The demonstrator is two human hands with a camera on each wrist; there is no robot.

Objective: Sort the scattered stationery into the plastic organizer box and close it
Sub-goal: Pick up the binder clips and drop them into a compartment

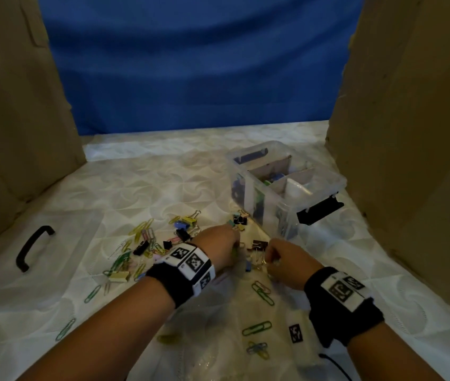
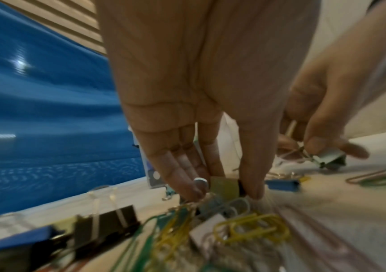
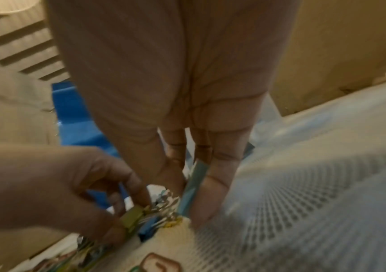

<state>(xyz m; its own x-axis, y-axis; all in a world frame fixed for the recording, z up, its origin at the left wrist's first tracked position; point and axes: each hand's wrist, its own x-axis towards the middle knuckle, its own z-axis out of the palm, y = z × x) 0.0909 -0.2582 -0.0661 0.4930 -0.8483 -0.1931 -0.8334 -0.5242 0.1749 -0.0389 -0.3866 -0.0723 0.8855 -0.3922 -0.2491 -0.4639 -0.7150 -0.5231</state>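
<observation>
Coloured paper clips and binder clips (image 1: pixel 147 246) lie scattered on the white patterned cloth. The clear plastic organizer box (image 1: pixel 287 188) stands open at the back right, with cardboard dividers and some items inside. My left hand (image 1: pixel 224 247) reaches down into the pile and pinches a yellow binder clip (image 2: pixel 224 186) between thumb and fingers. My right hand (image 1: pixel 281 259) is beside it, just right, pinching a light blue binder clip (image 3: pixel 193 185). A blue binder clip (image 2: pixel 282 184) lies between the two hands.
The box's clear lid (image 1: pixel 61 243) with a black handle (image 1: pixel 32 247) lies flat at the left. Cardboard walls (image 1: pixel 411 133) stand on both sides, a blue backdrop behind. More paper clips (image 1: pixel 257 327) lie near my forearms. A black latch (image 1: pixel 320 210) hangs open on the box's front.
</observation>
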